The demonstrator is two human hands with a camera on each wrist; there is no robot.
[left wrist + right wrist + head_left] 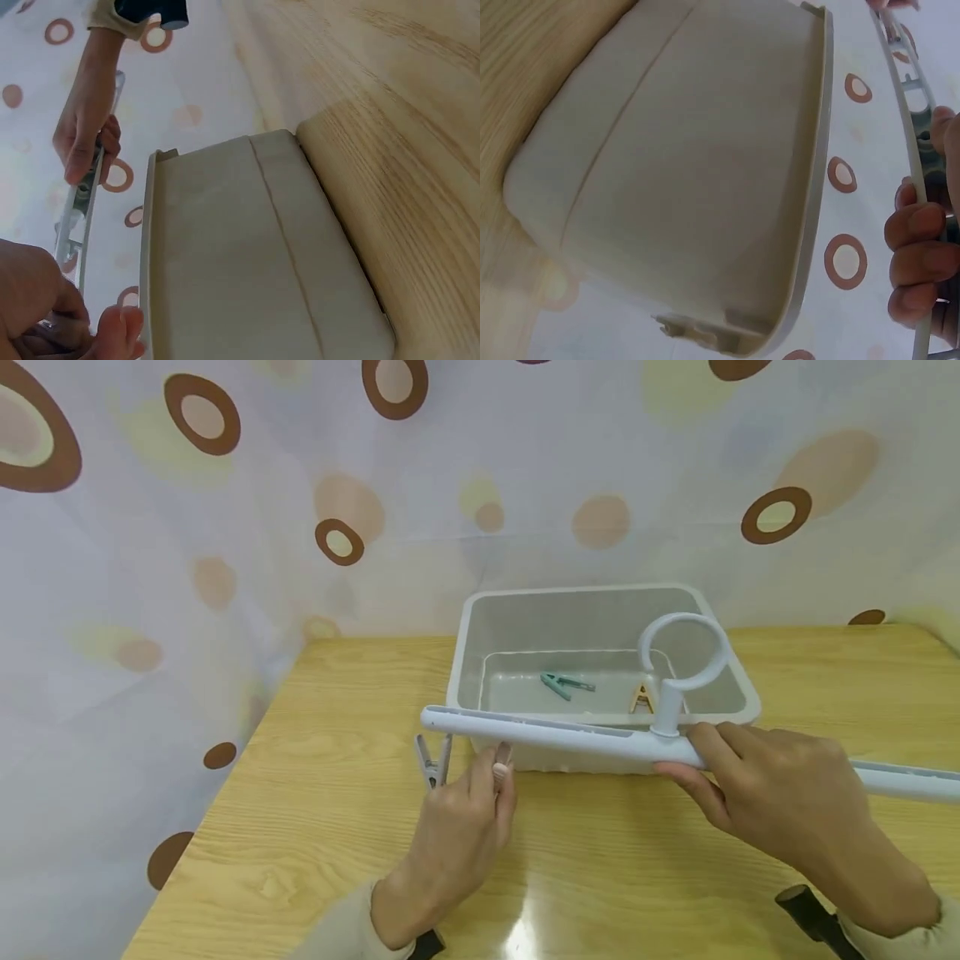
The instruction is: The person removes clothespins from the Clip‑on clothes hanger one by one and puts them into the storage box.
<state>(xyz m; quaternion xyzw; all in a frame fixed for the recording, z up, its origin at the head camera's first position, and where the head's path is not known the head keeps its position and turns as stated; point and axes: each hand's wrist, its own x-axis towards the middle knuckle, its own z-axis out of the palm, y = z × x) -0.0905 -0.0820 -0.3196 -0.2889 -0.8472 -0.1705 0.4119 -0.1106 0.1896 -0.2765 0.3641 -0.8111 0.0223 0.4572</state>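
My right hand (787,802) grips a long white plastic hanger bar (540,732) near its middle, with thumb below and fingers over the top. A round white hook (684,649) rises from the bar beside the fingers. Below the bar's left end, my left hand (461,827) pinches a small grey-brown piece (503,753) that looks like a clothespin's tip; the fingers hide the rest. A grey clothespin (432,764) shows just left of that hand, handles pointing up toward the bar. In the right wrist view, the right fingers (916,262) curl round the bar.
Behind the bar stands a whitish plastic bin (600,589) on the wooden table (315,760). Inside it lie a teal clothespin (566,683) and an orange clothespin (642,697). A sheet with brown circles (420,460) hangs behind the table and down its left side.
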